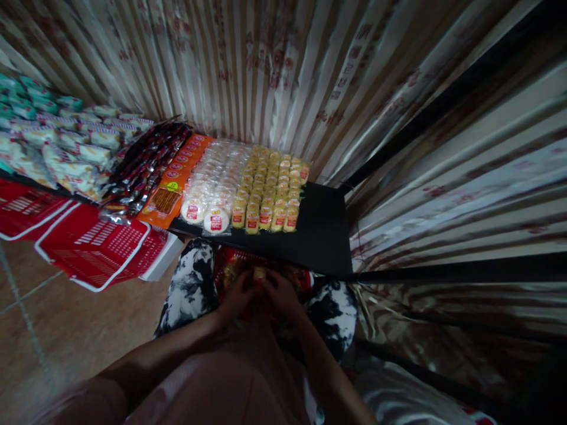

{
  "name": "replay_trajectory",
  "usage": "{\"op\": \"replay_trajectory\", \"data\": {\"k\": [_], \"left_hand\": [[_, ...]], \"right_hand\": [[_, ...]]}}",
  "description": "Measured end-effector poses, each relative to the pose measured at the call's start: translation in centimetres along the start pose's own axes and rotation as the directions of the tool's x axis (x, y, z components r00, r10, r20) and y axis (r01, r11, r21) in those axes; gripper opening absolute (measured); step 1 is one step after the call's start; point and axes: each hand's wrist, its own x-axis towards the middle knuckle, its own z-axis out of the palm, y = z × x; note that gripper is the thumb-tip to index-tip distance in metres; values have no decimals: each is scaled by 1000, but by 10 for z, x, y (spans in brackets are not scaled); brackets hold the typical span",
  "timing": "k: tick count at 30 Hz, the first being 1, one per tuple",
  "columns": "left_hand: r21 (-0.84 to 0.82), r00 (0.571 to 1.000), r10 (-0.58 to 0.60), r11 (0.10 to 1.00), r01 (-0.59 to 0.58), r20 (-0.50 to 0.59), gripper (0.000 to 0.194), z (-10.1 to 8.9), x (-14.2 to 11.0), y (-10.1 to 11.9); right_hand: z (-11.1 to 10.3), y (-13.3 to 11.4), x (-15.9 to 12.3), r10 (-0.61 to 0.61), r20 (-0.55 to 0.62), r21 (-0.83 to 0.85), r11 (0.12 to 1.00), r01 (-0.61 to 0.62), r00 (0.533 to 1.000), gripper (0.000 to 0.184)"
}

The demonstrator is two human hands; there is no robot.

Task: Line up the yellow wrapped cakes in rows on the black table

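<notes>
Striped curtain hangs behind the black shelf. Red baskets sit below the shelf's left part. White bags heap on the shelf's left; dark packets lie between these and its middle. Red container rests between the knees, just under the shelf's front edge. At the shelf's middle, white crackers, yellow rows and an orange pack. Left hand and right hand, below the shelf's edge: both grips narrow, fingertips on a small yellow packet above the container; dim light.
</notes>
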Motion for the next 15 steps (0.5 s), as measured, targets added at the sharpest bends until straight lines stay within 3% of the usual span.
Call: {"op": "replay_trajectory", "data": {"k": [10,13,15], "left_hand": [[36,985,172,984,-172,-12,38,1,-8,62],[242,971,238,943,-230,-5,38,-4,-6,84],[429,958,281,858,-281,64,38,-8,-3,98]], "right_hand": [[-23,-30,-6,-4,-167,395,916,71,986,41],[-30,-27,-3,-32,-225,339,935,109,974,53],[-38,-25,-3,-132,-333,154,969,192,934,59]]}}
